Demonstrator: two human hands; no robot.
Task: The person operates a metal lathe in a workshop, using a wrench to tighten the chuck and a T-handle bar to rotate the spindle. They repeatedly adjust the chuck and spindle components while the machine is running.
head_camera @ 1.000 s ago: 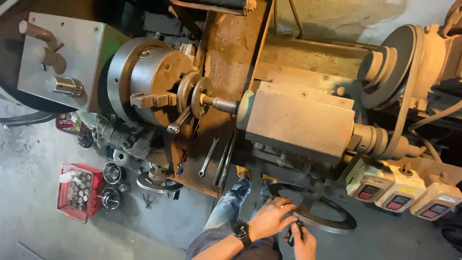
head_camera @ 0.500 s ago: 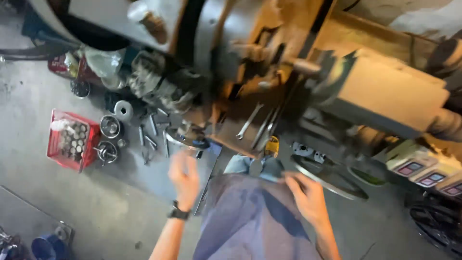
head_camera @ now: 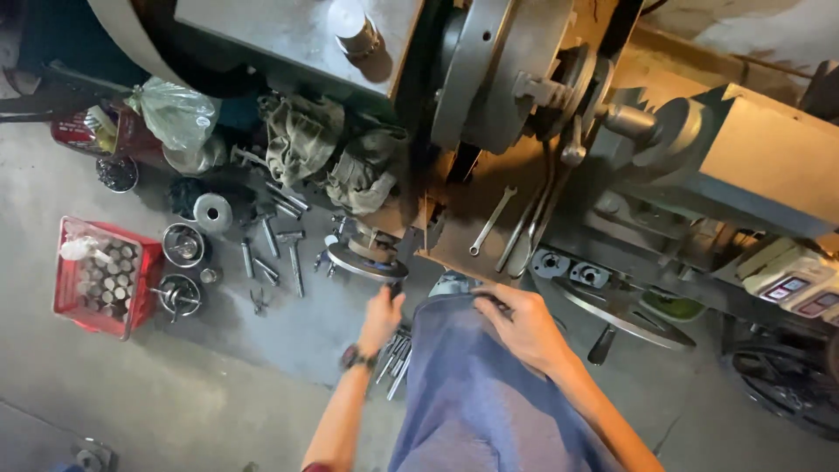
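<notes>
My left hand (head_camera: 382,316), with a dark watch on its wrist, reaches toward the small handwheel (head_camera: 367,260) on the front of the lathe, its fingers closing at the wheel's lower edge. My right hand (head_camera: 523,325) rests on my blue-trousered knee (head_camera: 468,376), fingers curled on the cloth near the lathe's tray edge. Above them the lathe chuck (head_camera: 511,74) holds a round part facing the tailstock (head_camera: 752,149). Whether the left fingers grip anything is hidden by the hand.
Spanners (head_camera: 491,220) lie on the lathe's brown tray. On the concrete floor sit a red crate of metal pieces (head_camera: 105,275), round metal parts (head_camera: 183,245), loose bolts and rags (head_camera: 301,135). A large handwheel (head_camera: 625,315) is at the right.
The view has swung left and down. My left hand moved up from the floor side to the small handwheel; my right hand left the large handwheel and settled on my knee.
</notes>
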